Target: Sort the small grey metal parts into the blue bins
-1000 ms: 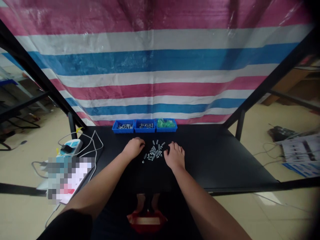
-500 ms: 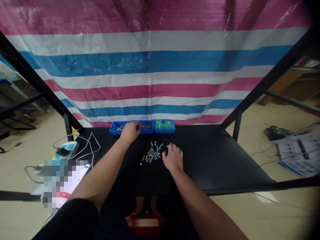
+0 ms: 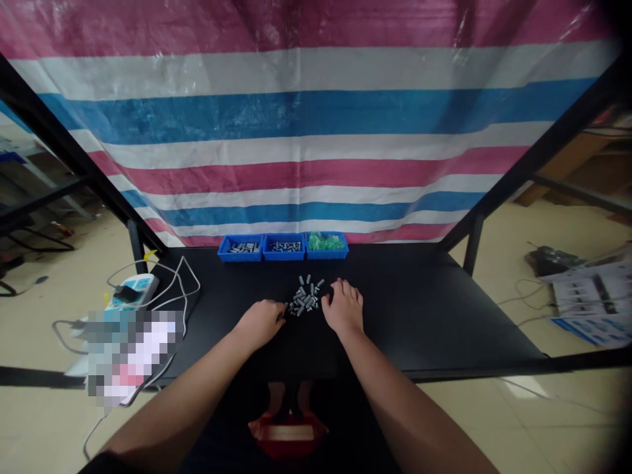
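A small heap of grey metal screws (image 3: 306, 298) lies on the black table (image 3: 419, 309). My left hand (image 3: 261, 320) rests on the table at the heap's near left edge, fingers curled, fingertips touching a screw there. My right hand (image 3: 344, 307) lies flat at the heap's right side, fingers apart and bent toward the screws. At the table's far edge stand three blue bins in a row: the left bin (image 3: 241, 249) and the middle bin (image 3: 284, 247) hold grey parts, the right bin (image 3: 326, 244) holds green parts.
A striped pink, white and blue tarp (image 3: 306, 131) hangs behind the table. Black frame posts (image 3: 473, 247) rise at both sides. A power strip (image 3: 134, 289) with white cables sits on the table's left end. A red stool (image 3: 289, 434) is below me.
My left hand reached out to the blue bins at the back, then came back to the heap's near left edge. My right hand stayed beside the heap.
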Action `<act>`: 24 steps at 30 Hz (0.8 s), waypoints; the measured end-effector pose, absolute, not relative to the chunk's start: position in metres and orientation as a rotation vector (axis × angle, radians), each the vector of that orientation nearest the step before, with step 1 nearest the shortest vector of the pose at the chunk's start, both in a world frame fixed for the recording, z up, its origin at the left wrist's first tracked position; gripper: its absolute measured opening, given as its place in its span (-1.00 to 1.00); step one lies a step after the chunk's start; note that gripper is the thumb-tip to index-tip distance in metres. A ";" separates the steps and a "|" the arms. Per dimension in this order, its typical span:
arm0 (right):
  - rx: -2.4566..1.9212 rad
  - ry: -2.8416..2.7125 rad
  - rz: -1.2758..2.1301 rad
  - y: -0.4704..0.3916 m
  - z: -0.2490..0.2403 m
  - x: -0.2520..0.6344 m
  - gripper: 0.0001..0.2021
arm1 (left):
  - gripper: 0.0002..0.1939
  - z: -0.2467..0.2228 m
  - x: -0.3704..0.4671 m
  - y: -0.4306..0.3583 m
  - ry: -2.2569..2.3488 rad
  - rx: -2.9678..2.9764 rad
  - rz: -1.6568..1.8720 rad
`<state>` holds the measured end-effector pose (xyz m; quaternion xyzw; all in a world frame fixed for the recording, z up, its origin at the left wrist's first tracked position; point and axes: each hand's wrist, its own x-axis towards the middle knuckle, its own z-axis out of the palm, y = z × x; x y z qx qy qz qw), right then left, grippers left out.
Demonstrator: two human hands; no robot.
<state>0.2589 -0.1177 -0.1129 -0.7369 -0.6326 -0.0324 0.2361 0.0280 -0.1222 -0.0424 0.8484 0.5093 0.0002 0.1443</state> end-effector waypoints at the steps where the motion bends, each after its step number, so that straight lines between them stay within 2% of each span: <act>1: -2.022 -1.734 -0.088 -0.118 -0.113 0.259 -0.71 | -0.92 -0.042 0.028 -0.121 1.462 2.455 -0.002; 3: -2.019 -1.735 -0.094 -0.118 -0.112 0.259 -0.71 | -0.90 -0.037 0.026 -0.114 1.457 2.469 0.097; 8: -2.013 -1.734 -0.104 -0.118 -0.112 0.259 -0.73 | -0.88 0.001 0.020 -0.077 1.529 2.504 0.747; 11: -2.015 -1.733 -0.093 -0.118 -0.111 0.259 -0.72 | -0.84 0.020 0.019 -0.040 1.572 2.519 0.992; 13: -2.019 -1.732 -0.088 -0.118 -0.111 0.259 -0.72 | -0.81 0.024 0.021 -0.014 1.646 2.507 0.987; 17: -2.020 -1.730 -0.091 -0.118 -0.111 0.259 -0.70 | -0.73 0.017 0.027 0.015 1.754 2.472 0.672; 24: -2.026 -1.731 -0.075 -0.117 -0.112 0.259 -0.70 | -0.83 -0.005 0.036 -0.042 1.405 2.467 0.419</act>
